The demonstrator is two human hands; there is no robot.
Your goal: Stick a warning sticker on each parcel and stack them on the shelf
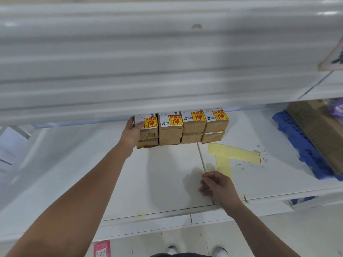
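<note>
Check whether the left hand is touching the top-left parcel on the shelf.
Touching. The head view shows the left hand wrapped around the top-left parcel, thumb lying on its white label and fingers against its left side.

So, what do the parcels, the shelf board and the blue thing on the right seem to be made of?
The parcels look like matt brown corrugated cardboard, with taped seams and paper labels. The shelf board seems to be white painted metal or laminate: smooth, slightly glossy, with a joint line; I cannot tell which. The blue pallet is probably moulded plastic, judging by its even colour and regular grid of holes.
</note>
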